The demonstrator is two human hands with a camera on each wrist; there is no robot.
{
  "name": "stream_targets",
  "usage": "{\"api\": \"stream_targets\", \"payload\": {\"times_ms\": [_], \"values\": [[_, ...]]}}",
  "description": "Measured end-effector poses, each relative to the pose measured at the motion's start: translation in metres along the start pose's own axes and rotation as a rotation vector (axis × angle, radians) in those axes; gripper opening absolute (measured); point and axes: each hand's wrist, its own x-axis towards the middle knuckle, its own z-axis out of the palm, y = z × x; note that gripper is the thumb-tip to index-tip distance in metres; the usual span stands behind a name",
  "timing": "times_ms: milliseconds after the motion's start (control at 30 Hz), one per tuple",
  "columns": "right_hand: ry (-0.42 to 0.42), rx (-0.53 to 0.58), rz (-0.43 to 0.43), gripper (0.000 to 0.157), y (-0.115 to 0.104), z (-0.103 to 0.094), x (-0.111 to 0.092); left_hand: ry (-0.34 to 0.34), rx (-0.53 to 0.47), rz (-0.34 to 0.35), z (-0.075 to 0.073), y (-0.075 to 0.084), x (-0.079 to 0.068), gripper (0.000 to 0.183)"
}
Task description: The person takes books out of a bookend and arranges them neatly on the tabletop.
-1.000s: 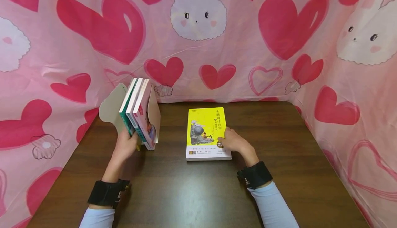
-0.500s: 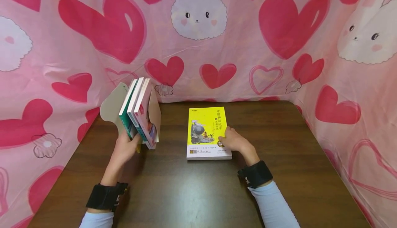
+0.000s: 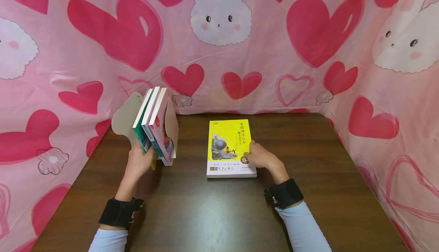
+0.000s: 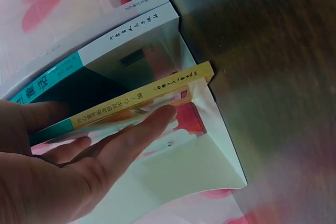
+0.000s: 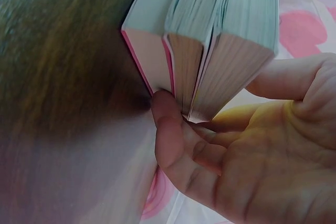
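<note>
My left hand (image 3: 140, 160) pinches a thin book with a yellow-and-green spine (image 4: 147, 90), thumb on one side and fingers on the other. This book leans in a cream bookend (image 3: 124, 115), beside white and teal-spined books (image 4: 131, 30). A gap shows between it and its neighbour in the left wrist view. On the table, my right hand (image 3: 263, 156) grips the right edge of a book stack (image 5: 226, 61), thumb on top. A yellow-covered book (image 3: 224, 141) lies uppermost there. In the right wrist view, fingers (image 5: 167, 124) curl against the stack's lower edge.
The brown wooden table (image 3: 209, 210) spans the space between both arms. A pink curtain (image 3: 219, 61) with hearts and rabbits surrounds its back and sides. The bookend's right panel (image 3: 172, 124) stands left of the yellow-covered book.
The left hand's fingers have shifted slightly at the book, and the green-covered book has tilted a little to the right. The right hand and its stack look nearly still.
</note>
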Motion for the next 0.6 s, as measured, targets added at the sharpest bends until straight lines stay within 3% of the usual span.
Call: {"api": "stream_targets", "payload": {"times_ms": [600], "values": [[-0.002, 0.004, 0.007, 0.058, 0.0001, 0.0005, 0.0003, 0.050, -0.022, 0.036, 0.0008, -0.0023, -0.0080, 0.057]]}}
